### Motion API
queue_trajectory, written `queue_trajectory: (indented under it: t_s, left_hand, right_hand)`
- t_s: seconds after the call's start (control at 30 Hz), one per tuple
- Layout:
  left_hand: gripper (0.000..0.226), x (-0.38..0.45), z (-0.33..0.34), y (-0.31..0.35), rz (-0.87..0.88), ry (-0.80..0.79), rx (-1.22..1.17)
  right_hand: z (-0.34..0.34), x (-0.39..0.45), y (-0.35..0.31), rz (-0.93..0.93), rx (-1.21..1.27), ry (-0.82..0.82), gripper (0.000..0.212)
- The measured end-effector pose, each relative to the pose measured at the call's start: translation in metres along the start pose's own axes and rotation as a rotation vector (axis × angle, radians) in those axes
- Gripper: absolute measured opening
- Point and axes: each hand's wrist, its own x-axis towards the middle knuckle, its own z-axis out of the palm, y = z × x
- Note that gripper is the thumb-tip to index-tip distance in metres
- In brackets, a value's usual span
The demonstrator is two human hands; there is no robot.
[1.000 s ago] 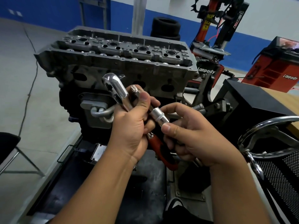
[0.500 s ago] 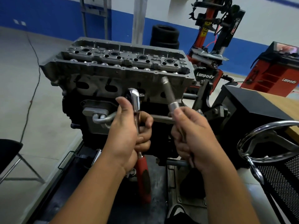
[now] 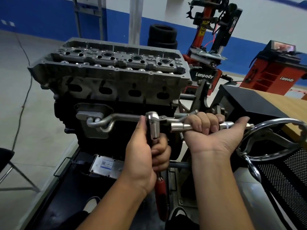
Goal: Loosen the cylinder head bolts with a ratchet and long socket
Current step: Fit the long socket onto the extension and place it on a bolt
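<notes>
Below the engine (image 3: 116,77), the left hand (image 3: 142,156) grips the ratchet (image 3: 154,130) and the right hand (image 3: 214,135) grips the long socket (image 3: 182,126)

Grey floor (image 3: 25,90), blue-and-white wall (image 3: 49,19) — stacked tyres (image 3: 162,36), perhaps three

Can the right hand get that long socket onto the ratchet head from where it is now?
Probably yes: the right hand holds the long socket level, its end just beside the ratchet, nothing between.

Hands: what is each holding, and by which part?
Left hand grips the ratchet just below its head; right hand grips the long socket around its middle.
</notes>
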Motion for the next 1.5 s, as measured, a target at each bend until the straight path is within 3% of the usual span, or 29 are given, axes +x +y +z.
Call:
queue_trajectory:
  t_s: [0.07,0.37,0.53,0.6,0.7,0.83,0.93,1.0,1.13,1.2,1.27,1.33,1.4,1.43,1.5]
  left_hand:
    - [0.067,-0.001,-0.001,0.001,0.003,0.005,0.019]
    - [0.059,-0.003,0.003,-0.01,0.016,0.039,0.14]
    - [0.054,-0.006,0.01,-0.015,0.013,0.044,0.272]
    - [0.053,-0.007,0.013,-0.019,-0.024,0.08,0.247]
    - [0.071,-0.007,0.013,-0.022,-0.096,0.114,0.144]
    - [0.061,-0.008,0.016,-0.022,-0.088,0.006,0.025]
    - [0.067,-0.008,0.016,-0.023,0.037,-0.017,0.13]
    - [0.058,-0.006,0.013,-0.02,0.141,-0.017,0.245]
    - [0.042,0.001,-0.004,-0.01,0.464,-0.104,0.508]
    - [0.044,0.001,-0.013,0.0,0.623,-0.159,0.714]
    - [0.049,0.0,-0.017,0.011,0.703,-0.237,0.94]
    - [0.052,-0.005,-0.014,0.016,0.699,-0.336,0.985]
    - [0.05,-0.014,-0.001,0.019,0.6,-0.384,0.906]
    - [0.045,-0.019,0.008,0.02,0.569,-0.388,0.869]
    - [0.031,-0.027,0.032,0.022,0.61,-0.364,0.811]
  right_hand:
    - [-0.001,0.001,-0.003,0.015,0.089,-0.026,0.062]
    - [-0.013,0.007,0.0,0.043,0.119,-0.144,0.054]
    - [-0.014,0.011,-0.011,0.007,0.082,-0.316,0.045]
    - [-0.013,0.01,-0.012,-0.04,-0.046,-0.385,0.043]
    - [-0.008,0.007,-0.011,-0.081,-0.24,-0.527,0.039]
    - [-0.006,0.006,-0.007,0.042,-0.103,-0.665,0.036]
    - [-0.01,0.005,-0.001,0.108,0.035,-0.568,0.036]
    - [-0.009,0.003,0.002,0.113,0.035,-0.437,0.037]
    - [0.003,0.0,0.004,0.18,-0.003,-0.011,0.049]
    - [0.012,-0.001,0.004,0.179,-0.126,0.213,0.064]
    - [0.02,-0.004,0.004,0.18,-0.28,0.282,0.07]
    - [0.026,-0.011,0.007,0.227,-0.44,0.217,0.056]
    - [0.033,-0.024,0.005,0.266,-0.739,0.045,0.036]
    - [0.037,-0.033,0.003,0.281,-0.912,-0.041,0.035]
    - [0.044,-0.053,-0.007,0.367,-1.149,-0.18,0.055]
